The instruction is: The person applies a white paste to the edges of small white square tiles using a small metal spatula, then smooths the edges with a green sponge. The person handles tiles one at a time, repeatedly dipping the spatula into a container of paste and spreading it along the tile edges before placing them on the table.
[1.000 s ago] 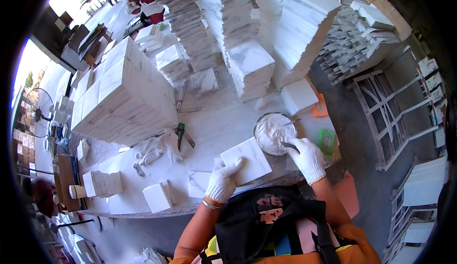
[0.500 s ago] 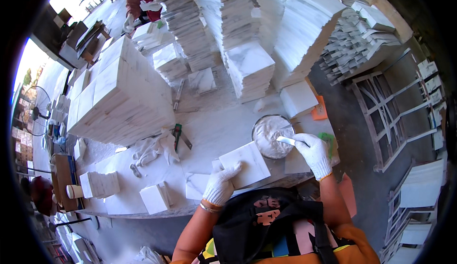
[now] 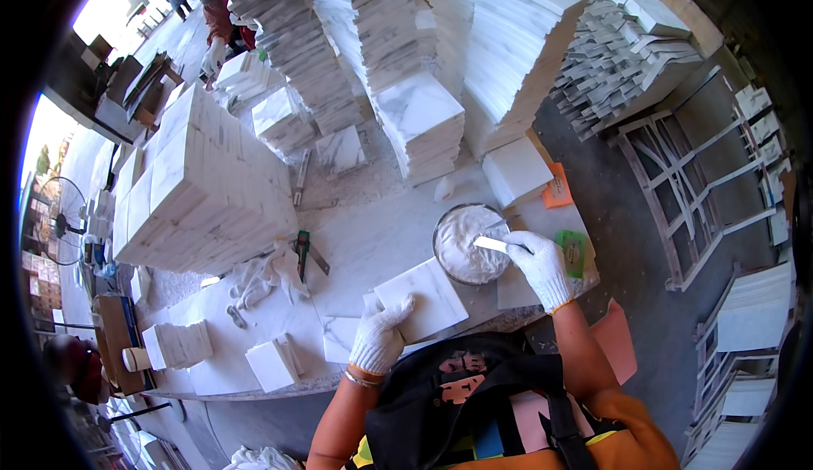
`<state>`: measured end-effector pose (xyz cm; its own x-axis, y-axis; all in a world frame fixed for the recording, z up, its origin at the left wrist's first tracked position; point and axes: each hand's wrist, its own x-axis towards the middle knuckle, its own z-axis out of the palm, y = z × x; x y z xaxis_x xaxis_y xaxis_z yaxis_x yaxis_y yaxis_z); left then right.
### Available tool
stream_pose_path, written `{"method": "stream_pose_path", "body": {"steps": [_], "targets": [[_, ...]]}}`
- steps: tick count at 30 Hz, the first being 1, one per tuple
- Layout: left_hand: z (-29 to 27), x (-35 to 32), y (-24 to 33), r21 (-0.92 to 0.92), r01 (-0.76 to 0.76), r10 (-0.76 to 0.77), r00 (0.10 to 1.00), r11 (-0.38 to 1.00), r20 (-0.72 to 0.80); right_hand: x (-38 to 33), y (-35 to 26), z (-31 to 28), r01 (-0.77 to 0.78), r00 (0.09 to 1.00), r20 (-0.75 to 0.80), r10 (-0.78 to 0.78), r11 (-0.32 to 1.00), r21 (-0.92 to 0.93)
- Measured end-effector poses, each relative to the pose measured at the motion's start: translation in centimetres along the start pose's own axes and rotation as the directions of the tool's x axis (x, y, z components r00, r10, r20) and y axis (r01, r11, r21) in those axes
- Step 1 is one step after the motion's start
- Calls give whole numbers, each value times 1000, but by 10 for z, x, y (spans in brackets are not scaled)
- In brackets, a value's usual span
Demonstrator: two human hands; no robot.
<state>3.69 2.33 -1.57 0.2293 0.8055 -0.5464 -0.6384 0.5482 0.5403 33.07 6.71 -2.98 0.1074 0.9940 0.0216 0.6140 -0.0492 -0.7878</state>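
My left hand [image 3: 379, 334], in a white knit glove, grips the left edge of a square white marble tile [image 3: 428, 302], thumb on top. Another marble tile [image 3: 339, 334] lies partly beneath that hand. In my gloved right hand [image 3: 539, 265] is a putty knife [image 3: 491, 244], its pale blade reaching over a round bowl of white paste [image 3: 468, 229]. The fingers hide its handle. The held tile's upper right corner comes close to the bowl's rim.
Tall stacks of marble tiles [image 3: 517, 47] rise at the back, with a big block of tiles [image 3: 195, 182] at left. A cloth [image 3: 269, 275] and green-handled cutter [image 3: 303, 246] lie left of centre. Green [image 3: 572, 254] and orange boxes [image 3: 556, 186] sit right. A co-worker's gloved hand [image 3: 213, 57] shows far left.
The whole scene has shifted slightly left in the view. My hands keep their holds on the tile and putty knife; the knife stays over the paste.
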Motion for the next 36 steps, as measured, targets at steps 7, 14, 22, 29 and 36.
{"method": "stream_pose_path", "body": {"steps": [7, 14, 22, 29, 36], "targets": [[-1, 2, -2, 56, -37, 37, 999, 998, 3, 9, 4, 6, -5, 999, 32, 4, 1000, 15], [7, -3, 4, 47, 25, -25, 1000, 999, -1, 8, -3, 1, -231, 970, 138, 199, 931, 282], [10, 9, -6, 72, 50, -55, 996, 996, 72, -2, -50, -31, -358, 934, 195, 300, 809, 466], [13, 16, -11, 103, 51, -60, 994, 993, 93, -13, -78, -37, -257, 966, 156, 208, 849, 461], [13, 19, -14, 81, 39, -46, 995, 996, 88, -21, -74, -28, -132, 991, 78, 109, 893, 430]]}}
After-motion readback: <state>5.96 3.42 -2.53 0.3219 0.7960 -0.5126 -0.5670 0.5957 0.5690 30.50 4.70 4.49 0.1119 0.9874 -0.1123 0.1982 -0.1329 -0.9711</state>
